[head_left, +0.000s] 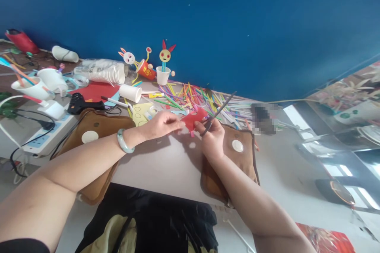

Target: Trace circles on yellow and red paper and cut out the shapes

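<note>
A small piece of red paper (pixel 193 119) is held above the table between my two hands. My left hand (pixel 166 125), with a pale green bangle on its wrist, pinches the paper's left edge. The thumb and fingers of my right hand (pixel 213 138) are closed at the paper's lower right. A long, thin dark tool (pixel 223 107) also sticks out of my right hand, pointing up and right; it looks like scissors, but its handle is mostly hidden. A bit of pink (pixel 192 134) shows just below the paper.
Colourful pipe cleaners (pixel 190 95) lie in a heap along the blue wall. Two cup figures with rabbit-like heads (pixel 165 56) stand behind. A black glue gun (pixel 84 104), a power strip (pixel 49 136) and paper cups (pixel 130 93) are left. Brown cushions (pixel 237 168) lie under both forearms.
</note>
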Available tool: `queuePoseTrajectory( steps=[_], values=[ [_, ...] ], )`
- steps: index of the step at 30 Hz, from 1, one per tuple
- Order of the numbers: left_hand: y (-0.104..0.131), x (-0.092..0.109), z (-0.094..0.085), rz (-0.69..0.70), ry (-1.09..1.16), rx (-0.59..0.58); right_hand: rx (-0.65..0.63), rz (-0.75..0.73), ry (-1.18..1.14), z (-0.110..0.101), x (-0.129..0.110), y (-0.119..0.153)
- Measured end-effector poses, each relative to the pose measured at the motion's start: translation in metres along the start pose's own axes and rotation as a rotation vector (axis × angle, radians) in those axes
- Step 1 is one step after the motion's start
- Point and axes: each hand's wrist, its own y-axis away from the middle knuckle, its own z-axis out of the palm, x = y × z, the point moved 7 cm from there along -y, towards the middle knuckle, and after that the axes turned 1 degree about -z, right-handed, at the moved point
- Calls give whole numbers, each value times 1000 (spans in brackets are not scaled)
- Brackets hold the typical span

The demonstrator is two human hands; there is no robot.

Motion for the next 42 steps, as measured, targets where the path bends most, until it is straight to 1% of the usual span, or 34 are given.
queuePoseTrajectory(
  steps=[1,2,3,4,5,6,9,11,13,16,18,22,25,28,31,35,42],
  values=[
    [2,-6,13,-72,-2,-160,19,0,-21,-1,0,0],
    [4,-13,23,-143,12,-291,29,-2,-31,-2,1,0],
    [6,-17,31,-196,46,-364,33,-5,-31,-2,0,0],
    [6,-20,34,-218,93,-380,27,-6,-21,-1,0,1],
    [4,-20,35,-206,146,-350,13,-6,-1,0,-1,2],
    [1,-18,33,-169,196,-295,-2,-6,22,1,-2,3],
    [-6,-10,20,-58,315,-108,-49,-5,74,5,-3,7],
    [-7,-8,11,-38,347,4,-84,-7,76,8,-3,9],
    [-6,-8,5,-46,349,78,-119,-15,70,11,-2,10],
    [-5,-9,-1,-67,385,150,-157,-15,80,14,-1,11],
    [-4,-10,-8,-79,464,219,-199,5,100,17,-2,12],
    [-5,-13,-28,-84,609,384,-291,26,140,25,-7,13],
    [-4,-13,-42,-116,660,510,-399,99,186,33,-4,16],
    [-1,-10,-50,-144,684,615,-495,164,225,38,1,20],
    [0,-7,-52,-128,690,634,-564,193,269,42,6,23],
    [-1,-8,-49,-121,662,622,-642,175,313,46,8,25],
    [0,-10,-38,-127,634,527,-676,152,306,50,6,26]
  ],
)
